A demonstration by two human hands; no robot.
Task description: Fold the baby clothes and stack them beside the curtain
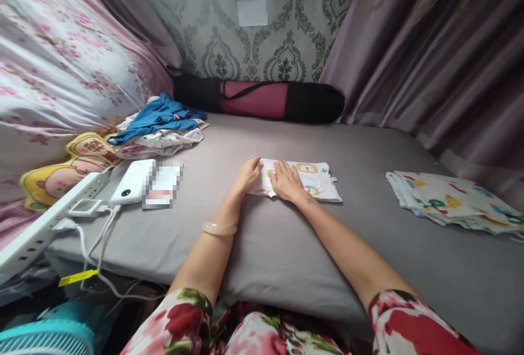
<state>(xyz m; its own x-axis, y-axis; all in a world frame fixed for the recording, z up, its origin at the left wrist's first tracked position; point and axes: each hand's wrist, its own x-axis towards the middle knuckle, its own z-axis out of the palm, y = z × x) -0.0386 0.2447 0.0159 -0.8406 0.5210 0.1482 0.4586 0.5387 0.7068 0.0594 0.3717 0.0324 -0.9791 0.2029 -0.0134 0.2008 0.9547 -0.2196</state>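
A white cloth [323, 184] with a yellow and green cartoon print lies folded into a flat rectangle on the grey sheet [262, 251]. A small label sticks out at its right edge. My left hand [248, 176] grips the cloth's left edge; some of its fingers are hidden. My right hand [285, 181] presses flat on top of the cloth, left of its middle, with fingers stretched out. Off to the right sits a stack of folded cloths [454, 199] with a colourful print.
At the left lie a heap of clothes [164, 120], a yellow cartoon cushion [88, 161], a white power bank [134, 180], a blurred-out flat item [162, 184] and a power strip [36, 235] with cables. A black and maroon long bag [257, 98] lies along the wall. A turquoise fan [49, 333] stands below.
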